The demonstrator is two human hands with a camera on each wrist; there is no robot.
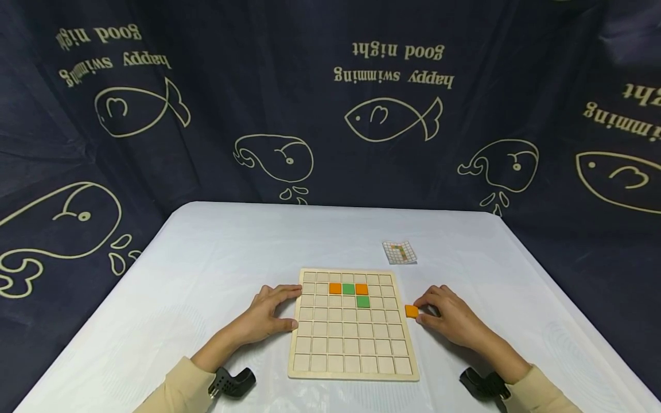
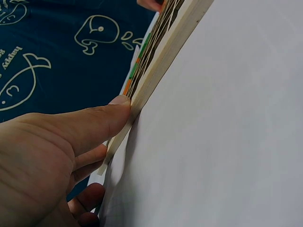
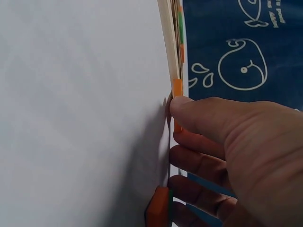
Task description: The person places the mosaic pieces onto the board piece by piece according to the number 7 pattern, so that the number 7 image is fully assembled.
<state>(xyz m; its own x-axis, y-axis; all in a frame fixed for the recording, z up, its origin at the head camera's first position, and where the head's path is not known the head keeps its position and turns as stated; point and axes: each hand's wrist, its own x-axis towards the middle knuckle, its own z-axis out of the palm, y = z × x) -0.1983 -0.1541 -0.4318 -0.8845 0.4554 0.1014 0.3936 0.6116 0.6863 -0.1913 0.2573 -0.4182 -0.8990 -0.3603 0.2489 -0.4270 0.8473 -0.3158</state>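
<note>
A square wooden grid board (image 1: pixel 342 346) lies flat on the table. Orange, green (image 1: pixel 348 289) and orange tiles sit side by side in its second row from the far edge, and another green tile (image 1: pixel 363 302) fills the cell nearer than the right-hand orange one. Thumb and fingers of my left hand (image 1: pixel 265 314) touch the board's left edge, spread apart along it. Beside the right edge, my right hand (image 1: pixel 451 316) pinches an orange tile (image 1: pixel 411 311) between thumb and fingers. Below those fingertips, the right wrist view shows another orange piece (image 3: pixel 157 208) with green behind it; whether the hand holds these is unclear.
A small card (image 1: pixel 399 252) printed with a coloured grid pattern lies beyond the board's far right corner. White cloth covers the table (image 1: pixel 248 241). A dark curtain (image 1: pixel 320 115) with fish and whale drawings hangs behind the table.
</note>
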